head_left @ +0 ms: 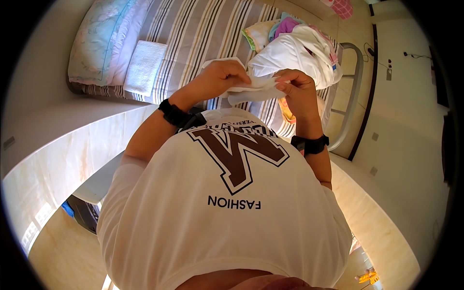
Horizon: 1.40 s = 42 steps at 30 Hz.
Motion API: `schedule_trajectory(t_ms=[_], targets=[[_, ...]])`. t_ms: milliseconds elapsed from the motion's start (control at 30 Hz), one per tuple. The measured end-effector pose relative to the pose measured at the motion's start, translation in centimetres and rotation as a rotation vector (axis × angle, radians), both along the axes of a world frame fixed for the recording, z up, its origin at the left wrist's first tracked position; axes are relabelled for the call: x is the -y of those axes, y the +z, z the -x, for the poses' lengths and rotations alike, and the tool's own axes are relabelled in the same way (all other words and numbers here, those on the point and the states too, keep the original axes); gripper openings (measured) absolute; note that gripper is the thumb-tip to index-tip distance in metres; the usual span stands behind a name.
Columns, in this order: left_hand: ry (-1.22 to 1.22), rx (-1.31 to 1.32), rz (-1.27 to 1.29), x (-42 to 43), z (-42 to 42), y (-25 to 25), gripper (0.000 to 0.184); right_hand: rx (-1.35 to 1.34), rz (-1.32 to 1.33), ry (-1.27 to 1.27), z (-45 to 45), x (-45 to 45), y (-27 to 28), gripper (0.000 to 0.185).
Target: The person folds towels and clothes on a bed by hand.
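Note:
A small, thin white cloth (255, 91) is stretched between my two hands above the bed; its exact kind I cannot make out. The fingers of my left hand (220, 79) pinch its left part, with some white fabric showing behind the knuckles. On the other side, my right hand (297, 91) grips the right end between thumb and fingers. Just beyond the hands lies a heap of clothes, with a large white garment (290, 50) in front and purple fabric (286, 26) behind it.
A striped sheet (193, 24) covers the bed. At its left end are a folded white towel (146, 67) and a floral light-blue pillow (96, 43). A grey metal bed rail (355, 92) curves along the right end. Orange-yellow fabric (286, 112) lies near my right wrist.

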State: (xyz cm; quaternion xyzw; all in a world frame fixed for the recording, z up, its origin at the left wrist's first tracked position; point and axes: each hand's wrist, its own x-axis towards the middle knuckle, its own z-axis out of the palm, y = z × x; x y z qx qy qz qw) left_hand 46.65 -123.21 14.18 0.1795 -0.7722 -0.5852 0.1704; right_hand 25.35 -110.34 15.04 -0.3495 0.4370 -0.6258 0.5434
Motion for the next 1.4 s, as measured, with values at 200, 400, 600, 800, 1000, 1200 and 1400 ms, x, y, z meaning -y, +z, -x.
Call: schedule_trajectory(t_ms=[200,400,600,800,1000,1200,1400], targets=[[0.247,-0.055,0.647,0.4,0.6,-1.8,0.020,0.184,-0.011,-0.062,-0.5,-0.1,0.2,0.015],[-0.019,-0.098,0.487,-0.9,0.3,-0.7,0.021,0.270,0.010,-0.118,-0.6,0.1,0.3,0.015],[0.019,-0.094,0.419,-0.6,0.1,-1.9,0.012,0.156,0.028,-0.180,0.2,0.3,0.0,0.016],[0.019,-0.114,0.027,-0.2,-1.6,-1.2,0.008,-0.181,-0.188,-0.295,1.9,-0.1,0.0,0.015],[0.096,-0.103,-0.173,-0.4,-2.0,-1.4,0.015,-0.238,-0.270,-0.263,1.8,0.1,0.0,0.015],[0.102,0.059,-0.177,-0.5,-2.3,-1.0,0.012,-0.205,-0.308,-0.233,1.4,0.0,0.4,0.013],[0.062,-0.083,-0.074,-1.0,-1.9,-1.4,0.012,-0.179,-0.321,-0.264,0.3,0.0,0.7,0.013]])
